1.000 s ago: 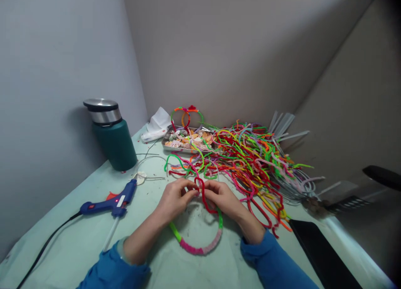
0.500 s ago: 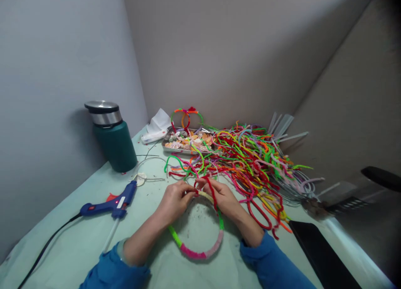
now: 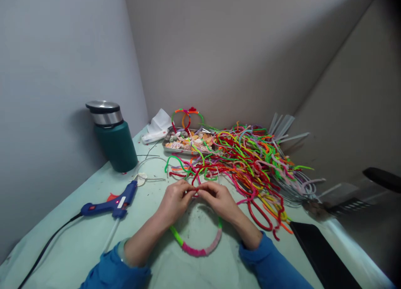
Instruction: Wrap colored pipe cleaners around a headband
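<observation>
My left hand [image 3: 174, 200] and my right hand [image 3: 218, 199] meet fingertip to fingertip over the table, both pinched on a red pipe cleaner [image 3: 196, 184] at the top of a hoop [image 3: 200, 248]. The hoop is wrapped in green and pink pipe cleaner along its near arc and lies between my wrists. The red strand runs away from my fingers towards the heap. Both forearms wear blue sleeves.
A big heap of coloured pipe cleaners [image 3: 250, 159] covers the table's far right. A metal tray [image 3: 175, 147] of small pieces sits behind it. A blue glue gun [image 3: 109, 202] and a green flask [image 3: 113, 138] stand left. A black flat object [image 3: 319, 251] lies at the right.
My hands have drawn closer together at the top of the hoop. The red loop that stood up between them now lies lower and tighter against the hoop.
</observation>
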{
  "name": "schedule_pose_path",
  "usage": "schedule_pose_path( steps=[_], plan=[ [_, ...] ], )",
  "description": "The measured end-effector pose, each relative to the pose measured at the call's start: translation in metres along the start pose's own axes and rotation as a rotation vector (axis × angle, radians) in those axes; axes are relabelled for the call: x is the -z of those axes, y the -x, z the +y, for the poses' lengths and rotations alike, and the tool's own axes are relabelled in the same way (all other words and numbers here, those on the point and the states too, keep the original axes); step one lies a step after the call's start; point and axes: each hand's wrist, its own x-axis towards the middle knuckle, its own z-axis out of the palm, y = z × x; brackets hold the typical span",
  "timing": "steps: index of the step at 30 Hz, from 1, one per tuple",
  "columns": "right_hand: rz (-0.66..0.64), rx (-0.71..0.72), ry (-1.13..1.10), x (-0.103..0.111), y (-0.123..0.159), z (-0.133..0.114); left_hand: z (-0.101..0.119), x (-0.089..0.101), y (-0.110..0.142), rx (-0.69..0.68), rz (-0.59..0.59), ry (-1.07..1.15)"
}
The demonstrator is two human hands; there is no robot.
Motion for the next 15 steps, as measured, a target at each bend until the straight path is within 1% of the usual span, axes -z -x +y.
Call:
schedule_pose_path(
  steps=[2,4,10,13,15],
  plan=[
    [-0.007,0.019,0.029,-0.0036,0.0017,0.0007,0.0006,0.0003,0.0000,-0.006,0.008,0.005],
    [0.017,0.041,0.060,-0.0049,0.0025,0.0013,0.0013,0.0004,0.0001,-0.012,0.012,0.010],
    [0.063,0.110,0.128,-0.0024,0.0029,0.0005,0.0018,0.0008,0.0007,-0.027,0.008,0.022],
    [0.064,0.140,0.146,-0.0013,0.0036,-0.0015,0.0028,0.0026,-0.0006,0.007,-0.042,0.082],
    [0.057,0.145,0.155,-0.0007,0.0041,-0.0028,0.0036,0.0040,-0.0020,0.068,-0.106,0.154]
  ],
)
